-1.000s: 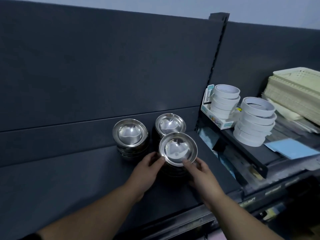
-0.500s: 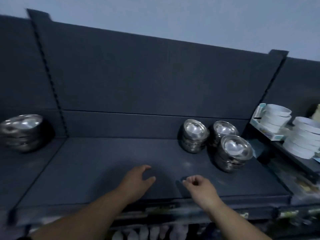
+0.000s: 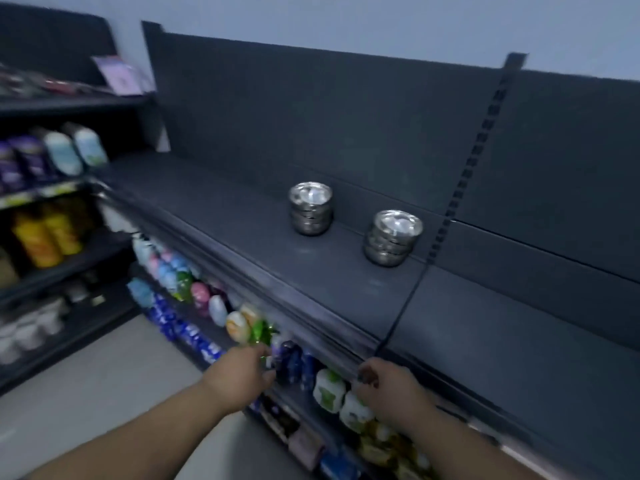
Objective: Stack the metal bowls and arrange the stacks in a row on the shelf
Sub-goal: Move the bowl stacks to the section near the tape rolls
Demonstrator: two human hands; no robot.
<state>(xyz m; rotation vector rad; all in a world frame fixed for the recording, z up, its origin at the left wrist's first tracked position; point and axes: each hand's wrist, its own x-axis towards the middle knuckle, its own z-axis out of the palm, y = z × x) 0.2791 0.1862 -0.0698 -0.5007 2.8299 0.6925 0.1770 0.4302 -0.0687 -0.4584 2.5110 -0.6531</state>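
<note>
Shows a head-height view down along a dark grey shelf point(image 3: 242, 216) in a shop aisle, softened by motion blur. Shows two upright stacks of metal bowls on it, mouths up, each several bowls deep: the left stack point(image 3: 310, 209) and the right stack point(image 3: 393, 237). Places both close to the back panel point(image 3: 346, 133), well apart from each other, the right stack just beside the slotted upright point(image 3: 460, 188).

Shows both hands low in the picture, at the shelf's front edge, well apart from the bowls. Finds the left hand point(image 3: 239, 374) reaching forward with fingers relaxed and grasping nothing, in front of coloured bottles point(image 3: 221, 306) on the lower shelf. Finds the right hand point(image 3: 388, 386) loosely curled against the front lip, with nothing visible in its grip.

Puts the stacks ahead of and above the hands, towards the back of the shelf. Sets the right stack almost straight ahead of the right hand, so nearer to that hand. Sets the left stack further off, between the lines of the two arms. Being round, offers no long axis to grasp along; runs the line through both stacks parallel to the back panel, which probably serves as the row's direction.
</note>
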